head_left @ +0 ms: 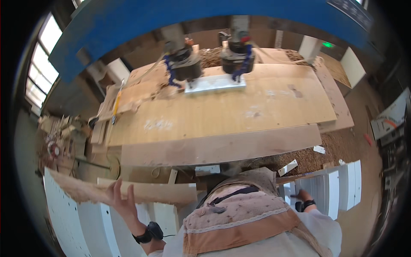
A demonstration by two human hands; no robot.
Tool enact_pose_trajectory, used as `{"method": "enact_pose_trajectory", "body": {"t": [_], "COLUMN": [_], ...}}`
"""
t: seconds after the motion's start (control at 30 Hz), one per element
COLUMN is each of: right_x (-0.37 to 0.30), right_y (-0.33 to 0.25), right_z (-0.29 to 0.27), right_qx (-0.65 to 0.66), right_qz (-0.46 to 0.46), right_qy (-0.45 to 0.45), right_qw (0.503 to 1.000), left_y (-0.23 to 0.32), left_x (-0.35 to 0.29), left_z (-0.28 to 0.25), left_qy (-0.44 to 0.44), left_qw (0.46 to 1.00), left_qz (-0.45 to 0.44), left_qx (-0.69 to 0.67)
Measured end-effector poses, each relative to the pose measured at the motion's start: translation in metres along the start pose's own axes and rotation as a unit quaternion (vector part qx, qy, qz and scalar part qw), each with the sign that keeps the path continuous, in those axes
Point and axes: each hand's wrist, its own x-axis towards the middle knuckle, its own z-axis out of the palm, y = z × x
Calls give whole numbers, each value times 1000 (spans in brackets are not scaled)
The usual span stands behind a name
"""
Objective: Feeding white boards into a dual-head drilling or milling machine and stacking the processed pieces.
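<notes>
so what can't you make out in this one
All in the head view:
Right hand: too small and blurred to tell whether it grips the panels.
Left hand: covers part of the board; contact unclear.
Spindle heads: blurred, their tips indistinct above the white bar.
Blue beam: top cut off by the upper edge.

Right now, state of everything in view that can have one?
left hand: open, spread
right hand: by the white panels, grip unclear
spindle heads: above the white strip; spinning or stopped, can't tell
white strip: flat on the wooden board
slim yellow tool: lying down
green light: lit
black wristbands: strapped on
</notes>
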Motion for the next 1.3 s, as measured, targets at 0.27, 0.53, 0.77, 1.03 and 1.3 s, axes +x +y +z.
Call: {"method": "enact_pose_trajectory", "body": {"t": [0.27, 0.53, 0.77, 1.03, 1.3], "right_x": [-38, -28, -113, -162, -63], "right_y": [-24, -16, -49, -218, -485], "right_z": [140, 144, 43, -223, -300], "right_qx": [125, 231, 347, 171, -106], "right_qz": [235, 163, 0, -405, -574], "right_qy": [100, 355, 565, 570, 336], "right_qw": [959, 891, 748, 694, 739], "left_y": [152, 230, 220, 196, 114], "left_x": [93, 158, 181, 84, -31], "left_z": [98, 315, 431, 326, 165], "left_qy": [-236, -330, -328, -300, -322], "left_qw": [924, 859, 912, 886, 884], "left_qz": [216, 356, 247, 325, 253], "left_qx": [-210, -160, -4, -134, -224]}}
